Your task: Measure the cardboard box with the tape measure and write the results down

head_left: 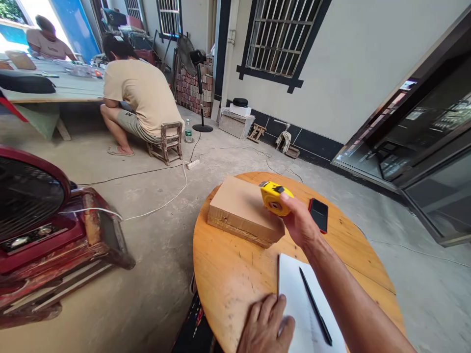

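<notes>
A round wooden table is carrying a cardboard box near its far-left edge; a red-rimmed phone is lying near the far-right edge, and white paper is lying toward the near edge.

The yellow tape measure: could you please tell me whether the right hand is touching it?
Touching. The head view shows the right hand gripping the yellow tape measure, with the thumb lying against it.
</notes>
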### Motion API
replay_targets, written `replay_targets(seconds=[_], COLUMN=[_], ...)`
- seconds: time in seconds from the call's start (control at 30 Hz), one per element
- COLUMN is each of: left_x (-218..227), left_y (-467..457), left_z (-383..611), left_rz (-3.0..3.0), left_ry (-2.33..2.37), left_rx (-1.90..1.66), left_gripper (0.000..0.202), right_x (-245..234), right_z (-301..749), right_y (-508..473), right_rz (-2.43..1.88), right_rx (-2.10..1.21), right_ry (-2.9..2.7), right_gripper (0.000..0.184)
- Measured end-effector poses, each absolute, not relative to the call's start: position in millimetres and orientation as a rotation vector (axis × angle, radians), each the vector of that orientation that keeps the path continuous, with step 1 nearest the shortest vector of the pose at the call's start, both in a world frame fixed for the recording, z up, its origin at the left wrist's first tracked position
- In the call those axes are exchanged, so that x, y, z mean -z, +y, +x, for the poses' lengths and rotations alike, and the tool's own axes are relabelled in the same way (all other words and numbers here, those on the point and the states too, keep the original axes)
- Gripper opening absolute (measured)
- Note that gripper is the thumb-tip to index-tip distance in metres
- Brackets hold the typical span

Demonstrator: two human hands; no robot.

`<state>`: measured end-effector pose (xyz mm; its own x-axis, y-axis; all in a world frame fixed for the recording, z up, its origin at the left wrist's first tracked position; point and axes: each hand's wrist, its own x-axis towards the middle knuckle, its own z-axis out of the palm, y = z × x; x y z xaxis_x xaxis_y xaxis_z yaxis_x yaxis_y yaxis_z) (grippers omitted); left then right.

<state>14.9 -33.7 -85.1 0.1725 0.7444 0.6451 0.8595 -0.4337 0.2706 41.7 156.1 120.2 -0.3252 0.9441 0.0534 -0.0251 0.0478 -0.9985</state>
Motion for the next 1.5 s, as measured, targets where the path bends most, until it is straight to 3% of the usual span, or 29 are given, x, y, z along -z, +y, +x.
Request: replay_targets(seconds=[0.17, 0.37, 0.67, 0.8, 1.0, 1.23, 1.5], left_x=[65.5, 16.3, -45.4, -44.5, -43.7, -29.3, 4.4], left_y=[-39.9, -45.4, 45.3, 88.0, 116.4, 50.8, -1.9], left_z=[1.2, -55.0, -190.6, -214.1, -201.1, -181.9, -162.2], left_rz=[-2.414, -2.530, -1.661, -1.592, -1.877, -1.767, -1.460], left_ry=[-1.532, -1.553, -2.285, -2.477, -2.475, -2.181, -2.301], left_rx=[1.190, 1.276, 1.878, 2.206, 2.491, 2.703, 2.731], left_gripper=[0.047, 0.047, 0.068, 0.074, 0.055, 0.061, 0.056], right_x=[-123.2, -112.2, -95.7, -95.1, -95.3, -87.5, -63.7], right_z=[76.9, 119.3, 131.4, 122.8, 87.8, 106.0, 132.9], right_y=[143.6, 129.9, 123.4, 127.5, 144.8, 93.5, 34.2], right_rz=[-0.798, -0.815, -0.883, -0.917, -0.955, -0.803, -0.938], right_rx=[-1.517, -1.453, -1.466, -1.525, -1.585, -1.540, -1.595], right_ry=[-1.105, -0.938, -0.839, -0.892, -0.861, -1.084, -1.100], right_gripper=[0.040, 0.030, 0.038, 0.038, 0.031, 0.042, 0.048])
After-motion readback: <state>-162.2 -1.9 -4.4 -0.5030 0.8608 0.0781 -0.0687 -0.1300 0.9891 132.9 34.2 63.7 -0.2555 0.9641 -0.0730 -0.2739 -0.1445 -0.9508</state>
